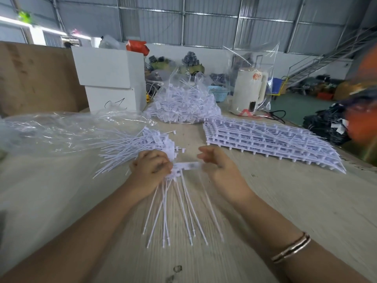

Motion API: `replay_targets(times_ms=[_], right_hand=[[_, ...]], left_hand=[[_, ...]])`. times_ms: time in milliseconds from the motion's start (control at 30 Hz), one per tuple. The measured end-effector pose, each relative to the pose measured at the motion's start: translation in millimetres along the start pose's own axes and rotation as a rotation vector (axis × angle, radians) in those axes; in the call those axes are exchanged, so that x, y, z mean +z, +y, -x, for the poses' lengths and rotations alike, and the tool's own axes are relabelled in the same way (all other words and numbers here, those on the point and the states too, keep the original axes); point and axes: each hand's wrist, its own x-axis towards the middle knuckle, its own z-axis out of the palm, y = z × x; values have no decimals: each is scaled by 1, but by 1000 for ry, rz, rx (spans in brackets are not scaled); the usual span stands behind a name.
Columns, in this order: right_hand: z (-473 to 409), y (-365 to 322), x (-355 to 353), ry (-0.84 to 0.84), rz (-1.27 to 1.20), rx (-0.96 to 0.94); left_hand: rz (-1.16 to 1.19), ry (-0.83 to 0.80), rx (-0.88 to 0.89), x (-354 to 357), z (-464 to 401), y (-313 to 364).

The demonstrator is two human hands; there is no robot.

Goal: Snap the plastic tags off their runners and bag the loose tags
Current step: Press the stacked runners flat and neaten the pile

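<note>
The left hand (152,167) is gripping a bunch of loose white tags (179,205) by their flat heads, fingers curled tightly round them, while the thin tails are fanning out toward the near edge of the table (285,201). The right hand (218,166) is pinching the far end of one tag head (188,166) that is sticking out sideways from the bunch; its other fingers are lying loosely spread. A bracelet (291,249) is sitting on the right wrist.

Just behind the left hand, a heap of loose tags (140,146) is lying at the mouth of a flat clear bag (61,131) that is stretching toward the left edge. A stack of tags still on their runners (271,139) is resting near the right edge. Further back, toward the far edge, a filled clear bag of tags (183,103) is standing, with white boxes (110,78) to its left and a white kettle (250,90) inside another clear bag to its right.
</note>
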Motion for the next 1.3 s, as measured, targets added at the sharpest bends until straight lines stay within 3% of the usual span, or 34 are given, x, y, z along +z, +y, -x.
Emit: replay_targets(times_ms=[67,200,467,733,867,933,967,1033,1100,1300], right_hand=[[-1,2,-6,-2,56,4],[-1,17,-7,-104,730,-274],[-11,25,-8,-123,785,-344],[-12,24,-14,-250,612,-255],[-13,19,-14,-325,203,-10],[-17,16,-25,-194,-145,125],[-19,17,-35,-114,-204,137],[-20,25,-53,-29,60,81],[-15,31,-56,-65,372,30],[-3,12,-2,-66,707,-336]], left_hand=[[78,16,-56,-3,-1,-3],[-21,-51,20,0,2,1],[-53,-112,114,-1,3,4],[-147,-90,247,-4,5,8],[-137,-95,291,-3,4,10],[-71,-61,268,-6,5,9],[-45,-31,239,-7,5,7],[-53,26,179,-8,4,4],[-124,65,135,-5,3,3],[-188,147,166,-2,5,9]])
